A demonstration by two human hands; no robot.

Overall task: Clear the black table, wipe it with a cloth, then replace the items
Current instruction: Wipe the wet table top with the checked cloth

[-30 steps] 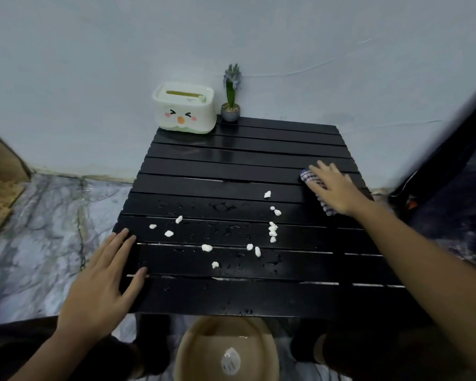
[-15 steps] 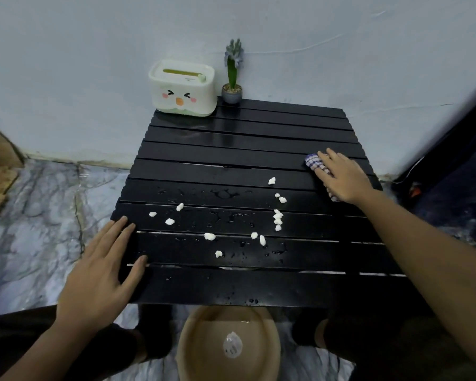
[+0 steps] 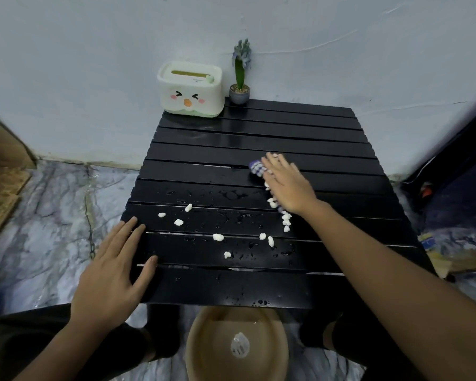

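The black slatted table (image 3: 300, 138) fills the middle of the view, wet with droplets and strewn with several white crumbs (image 3: 218, 237). My right hand (image 3: 287, 185) presses flat on a blue-and-white checked cloth (image 3: 256, 169) at mid-table; most of the cloth is hidden under the palm. Some crumbs are bunched along the hand's left edge. At the near left edge, my left hand (image 3: 113, 273) lies flat with fingers spread, holding nothing. A white tissue box with a cartoon face (image 3: 190, 90) and a small potted plant (image 3: 240, 78) stand at the far left corner.
A tan basin (image 3: 204, 353) sits on the marble floor under the near edge, between my knees. A pale wall runs directly behind the table. Dark furniture (image 3: 456, 171) stands on the right, and wooden boards (image 3: 0, 188) on the left.
My right hand has slid the cloth leftward across the table, reaching the right-hand crumbs and gathering them. My left hand stayed on the near left edge. The view tilted slightly.
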